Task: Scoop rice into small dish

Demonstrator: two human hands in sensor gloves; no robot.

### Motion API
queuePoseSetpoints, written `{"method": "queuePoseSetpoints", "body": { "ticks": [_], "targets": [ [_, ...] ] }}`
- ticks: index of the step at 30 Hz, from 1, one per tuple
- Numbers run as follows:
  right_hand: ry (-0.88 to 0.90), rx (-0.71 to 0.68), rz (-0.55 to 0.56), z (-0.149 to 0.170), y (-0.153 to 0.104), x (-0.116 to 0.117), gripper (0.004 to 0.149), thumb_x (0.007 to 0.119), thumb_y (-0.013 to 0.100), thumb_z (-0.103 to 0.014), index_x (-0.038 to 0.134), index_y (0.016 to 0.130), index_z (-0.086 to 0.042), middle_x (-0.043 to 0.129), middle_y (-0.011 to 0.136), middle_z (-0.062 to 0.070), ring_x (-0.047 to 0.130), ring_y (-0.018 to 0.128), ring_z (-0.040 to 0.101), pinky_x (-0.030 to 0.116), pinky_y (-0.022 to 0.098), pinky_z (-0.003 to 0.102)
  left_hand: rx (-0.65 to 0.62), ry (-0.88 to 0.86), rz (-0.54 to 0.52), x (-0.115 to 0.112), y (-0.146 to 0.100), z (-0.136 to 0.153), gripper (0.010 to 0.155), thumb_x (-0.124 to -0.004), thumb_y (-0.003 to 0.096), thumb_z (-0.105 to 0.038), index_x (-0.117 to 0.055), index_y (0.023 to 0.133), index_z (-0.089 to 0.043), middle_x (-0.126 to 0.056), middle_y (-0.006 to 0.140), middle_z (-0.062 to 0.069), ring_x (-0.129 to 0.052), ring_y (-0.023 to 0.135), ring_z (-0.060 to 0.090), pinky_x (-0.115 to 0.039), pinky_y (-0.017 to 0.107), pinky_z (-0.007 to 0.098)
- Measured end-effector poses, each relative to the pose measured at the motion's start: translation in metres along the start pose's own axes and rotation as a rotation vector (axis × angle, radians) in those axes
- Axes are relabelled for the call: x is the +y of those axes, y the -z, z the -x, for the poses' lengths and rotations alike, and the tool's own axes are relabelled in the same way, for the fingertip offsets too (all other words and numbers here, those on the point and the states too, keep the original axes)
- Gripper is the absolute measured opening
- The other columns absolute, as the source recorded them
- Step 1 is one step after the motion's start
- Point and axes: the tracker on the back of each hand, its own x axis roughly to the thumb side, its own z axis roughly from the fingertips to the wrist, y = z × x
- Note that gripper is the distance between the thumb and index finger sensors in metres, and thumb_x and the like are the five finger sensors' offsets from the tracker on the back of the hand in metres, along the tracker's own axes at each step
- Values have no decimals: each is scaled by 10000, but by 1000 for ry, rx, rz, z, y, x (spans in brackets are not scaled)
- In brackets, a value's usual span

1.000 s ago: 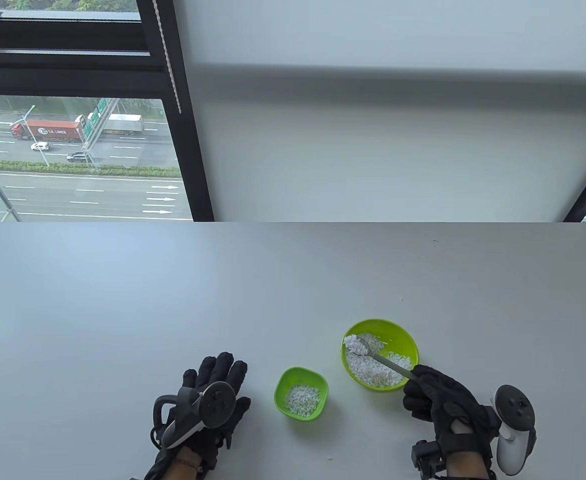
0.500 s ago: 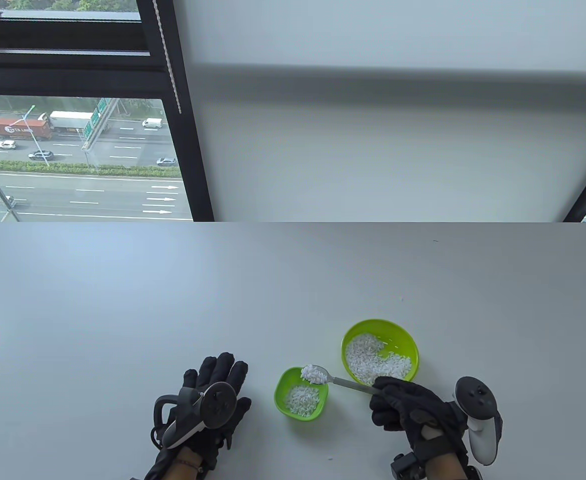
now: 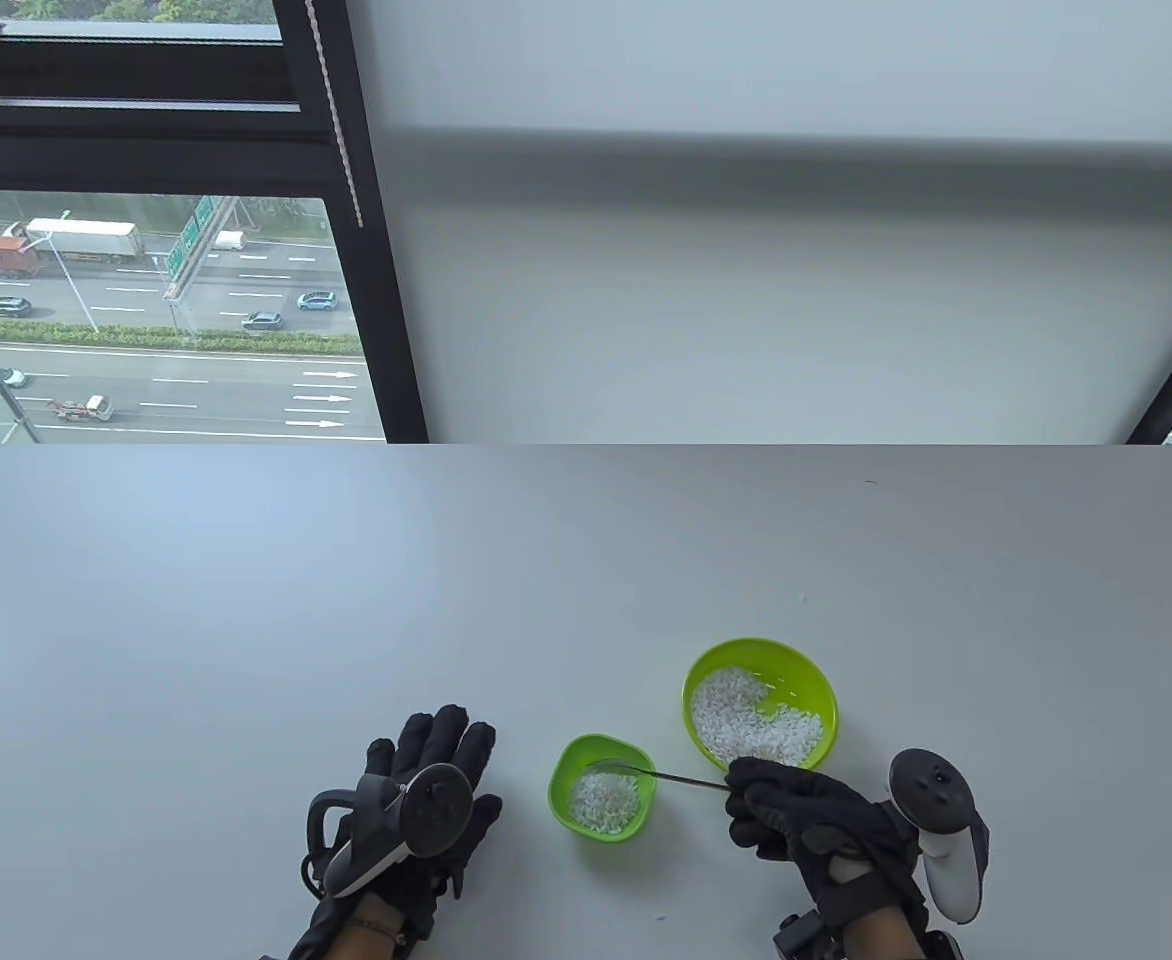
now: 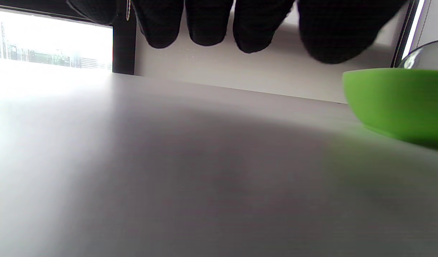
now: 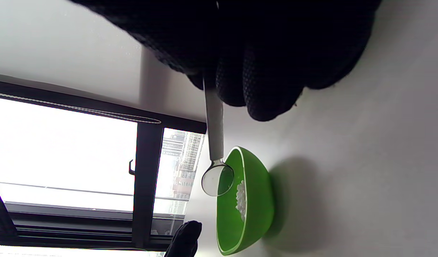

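A small green dish [image 3: 562, 800] with some white rice sits near the table's front edge. A larger round green bowl [image 3: 814, 672] of rice [image 3: 746, 722] stands to its right. My right hand [image 3: 814, 820] grips the handle of a metal spoon [image 3: 668, 777]. The spoon is turned on edge over the small dish, and its bowl [image 5: 217, 181] looks empty above the dish [image 5: 258, 200] in the right wrist view. My left hand [image 3: 424, 790] rests flat on the table left of the dish, holding nothing. The dish's wall [image 4: 397, 100] shows in the left wrist view.
The grey table [image 3: 446, 600] stretches wide behind and left of the bowls. A wall and a window stand beyond its far edge. A few stray grains lie on the table [image 3: 802, 600].
My right hand carried the spoon of rice from the large bowl leftward over the small dish, then turned the spoon on edge. The rice is no longer on the spoon. My left hand stayed still.
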Motion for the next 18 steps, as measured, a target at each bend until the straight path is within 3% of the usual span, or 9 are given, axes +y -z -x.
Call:
{"method": "queuePoseSetpoints", "body": {
  "ticks": [6, 11, 18],
  "targets": [
    [8, -12, 46, -1, -2, -5, 423, 800, 526, -363, 842, 903, -176, 951, 792, 93, 1027, 569, 229, 845, 468, 416, 0, 2, 0, 0, 0, 0, 732, -754, 427, -621, -636, 1096, -346, -574, 1234, 8, -647, 1099, 354, -550, 740, 615],
    [-7, -29, 165, -1, -7, -15, 439, 788, 530, -370, 832, 891, -123, 1008, 696, 43, 1066, 478, 167, 882, 413, 369, 0, 2, 0, 0, 0, 0, 732, -753, 428, -622, -635, 1096, -347, -572, 1234, 6, -648, 1099, 353, -549, 741, 614],
    [29, -53, 327, 2, -14, -33, 445, 782, 530, -371, 821, 893, -118, 1012, 685, 37, 1071, 466, 155, 888, 405, 359, -1, 3, 0, 0, 0, 0, 732, -753, 427, -622, -635, 1096, -348, -573, 1234, 7, -647, 1099, 355, -550, 740, 615]
  ]
}}
